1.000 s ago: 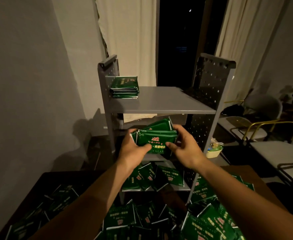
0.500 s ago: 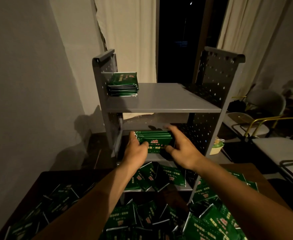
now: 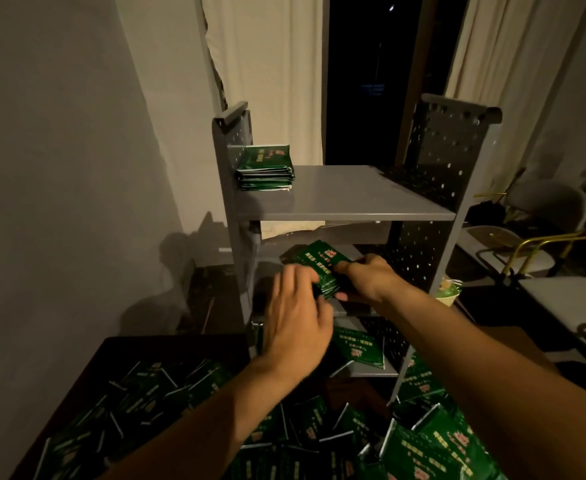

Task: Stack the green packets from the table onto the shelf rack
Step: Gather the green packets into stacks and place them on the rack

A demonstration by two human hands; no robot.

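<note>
Packets [image 3: 322, 268] in a green bundle sit tilted on the middle board of the grey shelf rack [image 3: 347, 206], and my right hand [image 3: 371, 277] grips their right end, thumb and fingers curled round the stack. My left hand [image 3: 298, 323] is nearer to me, just left of the bundle, fingers spread and relaxed; it is blurred, and I cannot tell whether its fingertips touch the packets. It holds nothing that I can see.

On the top board, at the far left corner against the perforated side panel, lies a neat stack of packets [image 3: 265, 169]. On the lowest board a few loose packets [image 3: 362, 351] lie flat, partly behind my left wrist.

Nearer to me the dark table [image 3: 111, 362] is covered with a heap of green packets [image 3: 423, 448], scattered at all angles, thickest toward the right.

Behind the rack hang pale curtains [image 3: 271, 64] on either side of a dark window [image 3: 371, 77]. To the far right stand chairs with gold-coloured frames [image 3: 541, 258], and a small cup [image 3: 451, 291] shows just beside the rack's right panel.
</note>
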